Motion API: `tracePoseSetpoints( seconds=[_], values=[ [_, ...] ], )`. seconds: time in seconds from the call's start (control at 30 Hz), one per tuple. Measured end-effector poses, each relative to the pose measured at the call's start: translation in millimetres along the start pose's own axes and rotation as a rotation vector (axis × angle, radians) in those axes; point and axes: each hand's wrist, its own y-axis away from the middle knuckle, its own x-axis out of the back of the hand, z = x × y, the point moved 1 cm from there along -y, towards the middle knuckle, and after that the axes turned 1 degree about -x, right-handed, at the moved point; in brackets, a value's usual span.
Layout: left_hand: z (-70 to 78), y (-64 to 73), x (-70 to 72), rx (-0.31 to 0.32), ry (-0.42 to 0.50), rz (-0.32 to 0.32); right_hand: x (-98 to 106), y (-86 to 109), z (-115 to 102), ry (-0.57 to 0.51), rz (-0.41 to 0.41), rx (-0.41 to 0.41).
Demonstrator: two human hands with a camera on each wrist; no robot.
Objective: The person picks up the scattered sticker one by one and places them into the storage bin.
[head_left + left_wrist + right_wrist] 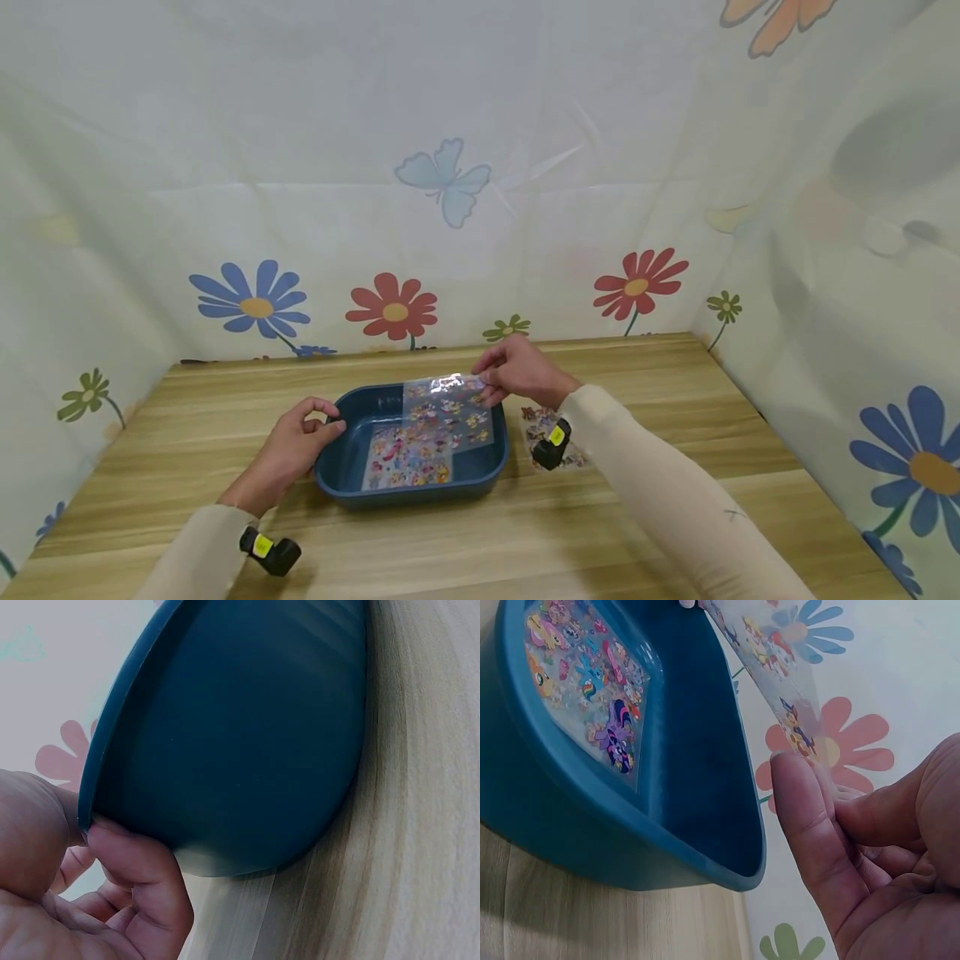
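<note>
A dark blue plastic basin (352, 497) stands on the table. My left hand (294, 446) pinches its left rim between thumb and curled fingers, as the left wrist view also shows. In my right hand (525, 372) a clear sticker sheet (450, 412) with small cartoon figures is pinched by its upper right corner, over the right part of the basin. Another sticker sheet (592, 682) of colourful cartoon ponies lies on the basin's floor, partly overlapped by the held sheet in the head view. The right wrist view shows the held sheet edge-on above the rim.
A further sticker sheet (536, 425) lies on the wooden table (600, 533) right of the basin, partly hidden by the right wrist camera (551, 446). Behind the table hangs a white cloth (315, 217) printed with flowers and butterflies; similar cloth flanks both sides.
</note>
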Motion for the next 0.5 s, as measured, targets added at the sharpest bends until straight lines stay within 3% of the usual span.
tracePoseSetpoints(
  seconds=[0.5],
  values=[
    [-1.2,-1.1,0.2,-0.009,0.012,-0.001,-15,-9.2,-10,0.028,0.006,-0.011]
  ],
)
